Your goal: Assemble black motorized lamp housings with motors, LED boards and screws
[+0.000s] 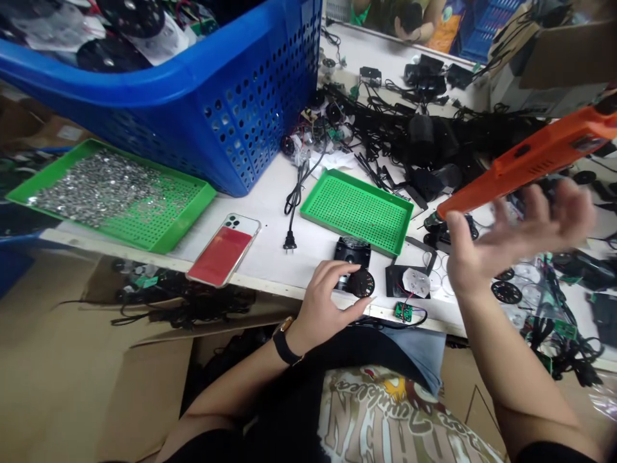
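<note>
The left hand (pixel 330 292) pinches a black dial (pixel 361 284) between thumb and fingers, near the front edge of the table (pixel 270 257). Just past the dial, toward eleven o'clock, sits a black case (pixel 358 252). At three o'clock lies a small motor (pixel 416 283), and at four a circuit board (pixel 403 312). The right hand (pixel 513 241), toward two to three, has its fingers spread, gripping nothing; an orange screwdriver (pixel 525 161) hangs just beyond it, contact unclear. A green tray (pixel 403 238) stands at twelve, a plug (pixel 290 242) at ten, and a blue basket (pixel 245 154) at eleven, farther off.
</note>
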### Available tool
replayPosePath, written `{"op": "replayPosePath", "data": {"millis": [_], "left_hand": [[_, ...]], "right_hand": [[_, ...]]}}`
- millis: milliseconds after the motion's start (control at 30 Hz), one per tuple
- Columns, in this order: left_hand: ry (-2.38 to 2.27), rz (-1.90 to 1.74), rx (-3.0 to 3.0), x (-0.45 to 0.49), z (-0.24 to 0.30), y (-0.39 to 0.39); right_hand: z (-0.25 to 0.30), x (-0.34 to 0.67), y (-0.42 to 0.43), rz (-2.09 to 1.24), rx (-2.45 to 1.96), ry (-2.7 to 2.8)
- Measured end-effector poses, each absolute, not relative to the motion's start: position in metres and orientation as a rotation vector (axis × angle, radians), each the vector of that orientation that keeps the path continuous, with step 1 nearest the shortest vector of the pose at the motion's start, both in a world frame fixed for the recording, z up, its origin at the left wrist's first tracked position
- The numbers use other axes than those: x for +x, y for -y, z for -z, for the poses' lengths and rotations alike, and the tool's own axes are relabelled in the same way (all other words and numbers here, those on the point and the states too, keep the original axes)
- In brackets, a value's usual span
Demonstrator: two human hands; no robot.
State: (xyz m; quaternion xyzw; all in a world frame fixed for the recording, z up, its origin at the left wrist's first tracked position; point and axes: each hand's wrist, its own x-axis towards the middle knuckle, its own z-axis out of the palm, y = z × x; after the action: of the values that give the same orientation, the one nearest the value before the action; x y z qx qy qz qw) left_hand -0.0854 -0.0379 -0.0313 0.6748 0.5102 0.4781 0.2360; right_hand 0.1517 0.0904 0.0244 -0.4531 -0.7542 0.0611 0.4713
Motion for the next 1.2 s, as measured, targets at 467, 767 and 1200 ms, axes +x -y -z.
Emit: {"op": "replayPosePath", "data": {"millis": [467,767,1200], "left_hand": [[-1.475,-1.331,1.894,-0.086,0.028,0.042],[-1.483,-1.189,2.011,-0.080,0.026,0.026],[-1.148,-1.036,2.404,-0.046,0.028,0.024]], "right_hand": [[0.015,0.059,-0.152,-0.871,-1.015,1.456],[-0.011,0.070,-0.132,-0.884,-0.862,1.334],[-0.060,0.116,-0.040,-1.003,-0.895,1.175]]}}
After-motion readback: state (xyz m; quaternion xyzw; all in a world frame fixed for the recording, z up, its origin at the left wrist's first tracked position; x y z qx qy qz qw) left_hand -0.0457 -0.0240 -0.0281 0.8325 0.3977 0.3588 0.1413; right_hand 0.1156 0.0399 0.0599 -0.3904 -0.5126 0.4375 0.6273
